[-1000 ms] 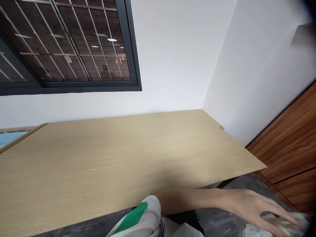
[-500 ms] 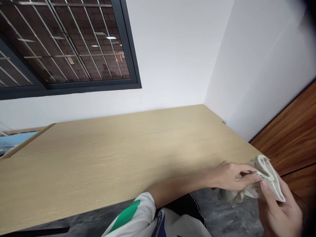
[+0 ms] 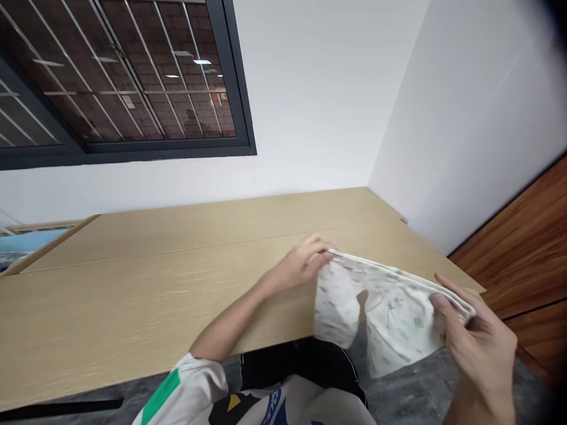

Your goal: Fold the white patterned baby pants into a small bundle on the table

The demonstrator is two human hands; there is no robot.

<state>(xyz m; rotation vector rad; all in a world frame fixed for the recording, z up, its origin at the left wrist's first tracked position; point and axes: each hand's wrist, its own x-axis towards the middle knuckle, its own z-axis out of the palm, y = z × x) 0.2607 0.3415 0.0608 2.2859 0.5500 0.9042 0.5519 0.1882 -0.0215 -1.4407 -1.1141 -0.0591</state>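
A small pair of white pants (image 3: 401,316) with a faint green and grey print hangs stretched between my two hands. The waistband is up and the two short legs dangle side by side with a gap between them. My left hand (image 3: 309,260) pinches the waistband's left end above the tabletop. At the other end, my right hand (image 3: 481,333) grips the waistband, thumb on the near side and fingers behind the cloth. The pants hang over the near edge of the wooden table (image 3: 186,307), their legs reaching past it.
A white wall (image 3: 319,100) rises behind the table, with a dark-framed barred window (image 3: 245,130) at upper left. Brown wooden panels (image 3: 522,248) stand at the right. Something light blue (image 3: 33,240) shows beyond the table's left end. Grey floor (image 3: 407,401) lies below.
The pants were bunched between both hands at the right; now they are spread out and hang down. My left hand has moved left and up with its end of the waistband.
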